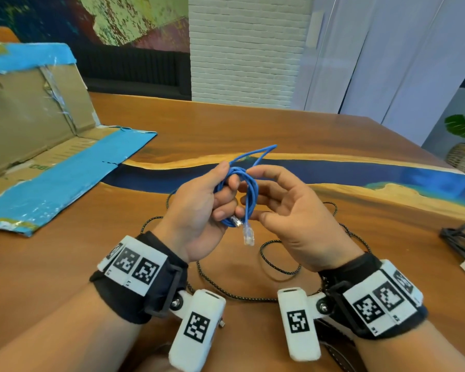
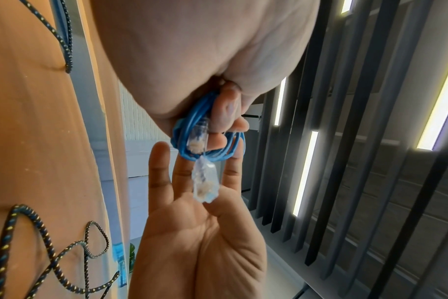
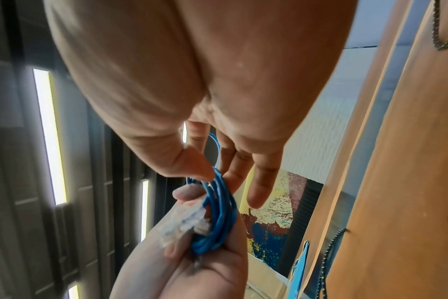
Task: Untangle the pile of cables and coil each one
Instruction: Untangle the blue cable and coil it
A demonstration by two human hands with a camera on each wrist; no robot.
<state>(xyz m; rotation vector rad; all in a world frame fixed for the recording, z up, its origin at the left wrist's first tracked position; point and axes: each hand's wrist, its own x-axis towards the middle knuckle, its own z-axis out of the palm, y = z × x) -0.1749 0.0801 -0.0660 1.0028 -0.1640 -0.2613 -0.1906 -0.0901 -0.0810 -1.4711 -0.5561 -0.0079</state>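
left hand (image 1: 199, 210): fingers curled round the blue cable (image 1: 239, 186) coil, held above the table (image 1: 333, 146) | right hand (image 1: 287, 210): spread, fingers relaxed, just beside the coil, holding nothing | coil's long axis runs away from the wrists; clear plugs (image 1: 248, 235) dangle between both palms | braided cable (image 1: 279, 269) lies loose beneath the hands, uncoiled

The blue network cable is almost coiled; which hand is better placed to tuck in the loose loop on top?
Probably the right hand: it is open beside the blue network cable, while the left hand grips the coil.
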